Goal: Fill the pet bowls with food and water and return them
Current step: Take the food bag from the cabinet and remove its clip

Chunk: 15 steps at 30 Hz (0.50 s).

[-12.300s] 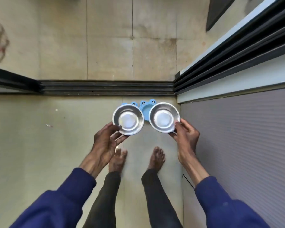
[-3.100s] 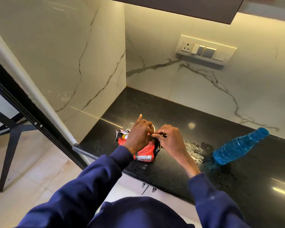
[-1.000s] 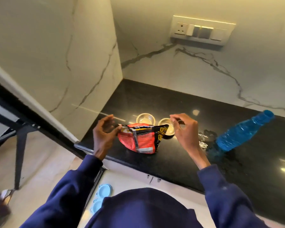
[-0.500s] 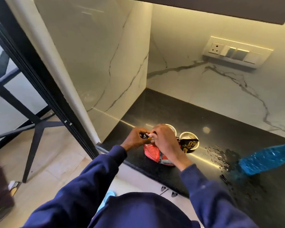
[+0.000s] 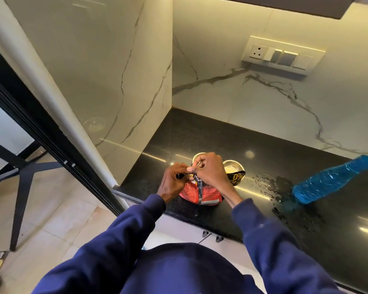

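A red and black food packet (image 5: 202, 193) stands on the black countertop (image 5: 200, 136) near its front edge. My left hand (image 5: 174, 181) and my right hand (image 5: 208, 171) both pinch the packet's black top edge, close together. Behind my hands stand two small steel pet bowls: the left bowl (image 5: 197, 156) is mostly hidden by my right hand, while the right bowl (image 5: 234, 165) shows its rim and pale inside. A blue water bottle (image 5: 331, 181) lies on its side on the counter to the right.
Water drops and a wet patch (image 5: 272, 183) lie between the bowls and the bottle. A marble wall (image 5: 106, 71) closes the counter's left side. A switch panel (image 5: 283, 57) sits on the back wall. Black table legs (image 5: 23, 177) stand on the floor at left.
A second ago my hands held the packet's top stretched wide apart. They have come together at the packet's top left corner and stay there, pinching it.
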### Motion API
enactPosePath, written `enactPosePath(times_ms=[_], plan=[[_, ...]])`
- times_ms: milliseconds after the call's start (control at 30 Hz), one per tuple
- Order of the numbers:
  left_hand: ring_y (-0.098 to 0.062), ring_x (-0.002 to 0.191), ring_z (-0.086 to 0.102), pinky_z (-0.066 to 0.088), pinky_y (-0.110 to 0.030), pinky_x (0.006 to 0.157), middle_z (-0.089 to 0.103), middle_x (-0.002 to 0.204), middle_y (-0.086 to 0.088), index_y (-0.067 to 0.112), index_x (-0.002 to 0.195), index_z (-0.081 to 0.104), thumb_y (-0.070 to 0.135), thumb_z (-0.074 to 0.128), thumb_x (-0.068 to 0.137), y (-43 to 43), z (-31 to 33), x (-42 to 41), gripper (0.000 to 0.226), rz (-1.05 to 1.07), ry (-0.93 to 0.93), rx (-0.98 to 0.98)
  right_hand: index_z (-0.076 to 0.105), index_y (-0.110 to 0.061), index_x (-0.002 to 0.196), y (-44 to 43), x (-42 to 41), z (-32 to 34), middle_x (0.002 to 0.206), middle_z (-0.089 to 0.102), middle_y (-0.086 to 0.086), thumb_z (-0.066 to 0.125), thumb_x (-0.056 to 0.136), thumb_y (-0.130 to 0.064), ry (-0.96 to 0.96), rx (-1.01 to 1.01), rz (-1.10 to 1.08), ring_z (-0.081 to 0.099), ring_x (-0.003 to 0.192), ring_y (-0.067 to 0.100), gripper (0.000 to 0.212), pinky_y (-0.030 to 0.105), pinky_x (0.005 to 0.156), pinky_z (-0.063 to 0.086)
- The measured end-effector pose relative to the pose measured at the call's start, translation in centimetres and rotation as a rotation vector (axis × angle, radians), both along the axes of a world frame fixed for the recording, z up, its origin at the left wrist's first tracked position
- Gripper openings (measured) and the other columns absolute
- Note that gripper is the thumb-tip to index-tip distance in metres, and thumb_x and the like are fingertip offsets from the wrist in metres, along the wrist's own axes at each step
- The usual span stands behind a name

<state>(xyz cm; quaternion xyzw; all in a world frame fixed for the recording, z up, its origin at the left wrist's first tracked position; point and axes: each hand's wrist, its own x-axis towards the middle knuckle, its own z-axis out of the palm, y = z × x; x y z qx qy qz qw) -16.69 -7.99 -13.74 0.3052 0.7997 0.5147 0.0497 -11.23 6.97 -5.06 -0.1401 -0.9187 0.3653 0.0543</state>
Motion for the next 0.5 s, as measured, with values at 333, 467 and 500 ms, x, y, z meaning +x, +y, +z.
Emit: enactPosePath(times_ms=[333, 467, 500], plan=[[-0.009, 0.086, 0.071, 0.056, -0.02, 0.073, 0.074, 0.098, -0.001, 0.008, 0.1, 0.078, 0.017, 0.069, 0.092, -1.2, 3.2, 0.0, 0.016, -0.043, -0.232, 0.02, 0.076, -0.015, 0.086, 2.7, 2.1, 1.9, 0.079, 0.073, -0.006, 0.081, 0.083, -0.022, 0.194, -0.058, -0.077, 0.064, 0.065, -0.005, 0.01, 0.01, 0.059, 0.049], [-0.004, 0.073, 0.072, 0.056, -0.017, 0.063, 0.079, 0.086, 0.003, 0.018, 0.098, 0.078, 0.018, 0.068, 0.093, -2.0, 4.7, 0.7, 0.011, 0.064, -0.294, 0.046, 0.077, -0.014, 0.092, 9.6, 6.3, 4.4, 0.082, 0.072, -0.009, 0.078, 0.086, -0.02, 0.354, 0.039, -0.215, 0.067, 0.072, -0.004, 0.008, 0.008, 0.068, 0.052], [-0.004, 0.072, 0.072, 0.056, -0.016, 0.064, 0.079, 0.084, 0.001, 0.018, 0.098, 0.078, 0.016, 0.071, 0.091, -2.1, 4.9, 0.8, 0.011, 0.076, -0.295, 0.031, 0.077, -0.015, 0.093, 11.6, 7.6, 4.4, 0.082, 0.072, -0.01, 0.078, 0.086, -0.02, 0.349, 0.049, -0.252, 0.067, 0.073, -0.004, 0.008, 0.008, 0.069, 0.052]])
